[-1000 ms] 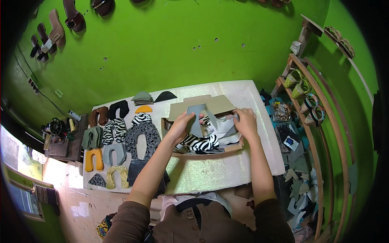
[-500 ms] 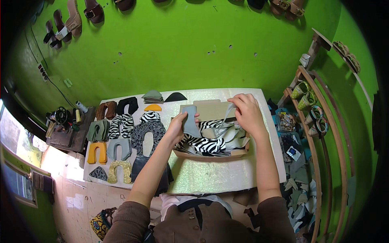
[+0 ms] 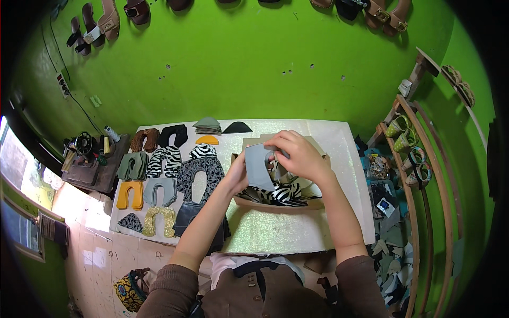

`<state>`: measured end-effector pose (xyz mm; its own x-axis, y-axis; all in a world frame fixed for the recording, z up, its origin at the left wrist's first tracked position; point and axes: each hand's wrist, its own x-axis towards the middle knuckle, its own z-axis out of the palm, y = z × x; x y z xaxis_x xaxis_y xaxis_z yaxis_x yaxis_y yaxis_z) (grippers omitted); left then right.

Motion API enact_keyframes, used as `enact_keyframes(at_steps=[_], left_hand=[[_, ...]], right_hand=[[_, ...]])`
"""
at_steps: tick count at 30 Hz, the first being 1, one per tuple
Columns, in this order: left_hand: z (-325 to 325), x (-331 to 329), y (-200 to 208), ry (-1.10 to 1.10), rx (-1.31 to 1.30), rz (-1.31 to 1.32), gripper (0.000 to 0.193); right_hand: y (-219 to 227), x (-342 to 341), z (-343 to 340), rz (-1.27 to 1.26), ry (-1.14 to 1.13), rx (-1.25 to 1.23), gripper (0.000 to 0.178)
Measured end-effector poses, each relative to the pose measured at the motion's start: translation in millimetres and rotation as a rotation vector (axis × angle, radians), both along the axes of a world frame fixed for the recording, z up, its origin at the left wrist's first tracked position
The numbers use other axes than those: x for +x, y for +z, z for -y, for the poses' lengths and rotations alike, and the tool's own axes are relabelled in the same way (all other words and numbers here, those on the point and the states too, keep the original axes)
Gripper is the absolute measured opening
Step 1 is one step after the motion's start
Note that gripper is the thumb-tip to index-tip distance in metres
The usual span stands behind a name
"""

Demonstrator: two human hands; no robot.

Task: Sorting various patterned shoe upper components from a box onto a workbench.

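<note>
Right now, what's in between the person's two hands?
In the head view, a grey piece is between the left hand and right hand; zebra-striped pieces show just below it.

The left hand (image 3: 238,174) holds a grey piece (image 3: 258,167) over the box (image 3: 273,205) near the tabletop's (image 3: 275,230) right edge; the right hand (image 3: 300,155) seems to pinch the piece's upper corner. A black half-round (image 3: 238,127) lies by the far edge.

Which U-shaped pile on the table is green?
The green pile at the left, between the brown pile and the yellow pile; no other U-shaped pile is green.
</note>
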<state>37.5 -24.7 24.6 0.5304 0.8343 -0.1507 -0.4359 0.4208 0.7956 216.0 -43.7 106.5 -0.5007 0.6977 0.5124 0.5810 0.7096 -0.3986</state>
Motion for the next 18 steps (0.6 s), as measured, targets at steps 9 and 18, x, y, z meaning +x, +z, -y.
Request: enact_keyframes(at_steps=[9,18], left_hand=[[5.6,-7.0,1.1,-0.075,0.005,0.033,0.041],[-4.8,-23.8,18.1,-0.173,0.142,-0.268,0.017]], right_hand=[[-40.3,8.6,-10.8,-0.013,-0.05,-0.199,0.029],[-51.9,17.0,-7.3,-0.092,-0.008,-0.711,0.038]])
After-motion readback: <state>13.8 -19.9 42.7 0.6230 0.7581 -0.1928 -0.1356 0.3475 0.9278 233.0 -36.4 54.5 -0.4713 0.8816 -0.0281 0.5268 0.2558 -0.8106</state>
